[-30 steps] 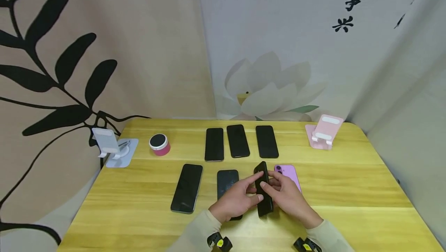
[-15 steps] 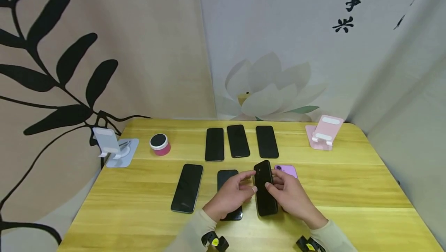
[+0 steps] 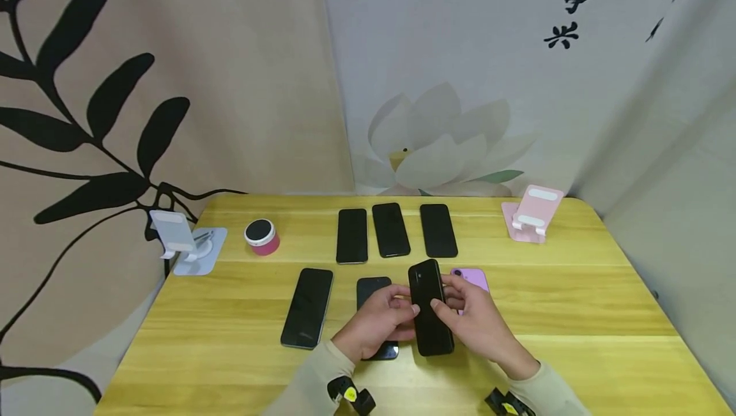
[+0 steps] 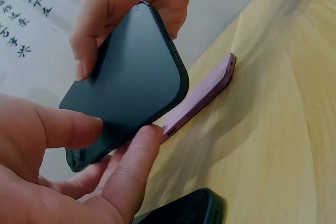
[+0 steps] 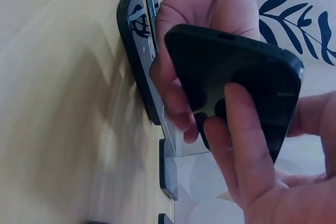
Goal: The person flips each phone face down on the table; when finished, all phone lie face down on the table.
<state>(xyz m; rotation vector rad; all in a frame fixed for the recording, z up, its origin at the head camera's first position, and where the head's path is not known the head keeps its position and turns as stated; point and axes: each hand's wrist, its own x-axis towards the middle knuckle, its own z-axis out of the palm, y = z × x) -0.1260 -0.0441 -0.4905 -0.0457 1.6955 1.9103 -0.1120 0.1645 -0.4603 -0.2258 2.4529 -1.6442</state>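
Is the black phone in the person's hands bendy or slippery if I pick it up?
The black phone is probably stiff: it looks flat and straight between the left hand and right hand. It might slip a little, because its back looks smooth. The underside looks shiny like glass in the right wrist view, so it could crack if dropped.

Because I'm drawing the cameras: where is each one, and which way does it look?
Head: on the head, looking forward and down at the table; left hand, right hand and sleeves show.
Left wrist: on that wrist, facing rightward; sees the black phone and both hands.
Right wrist: on that wrist, facing leftward; sees the same phone and both hands.
The two wrist views share that phone and both hands.
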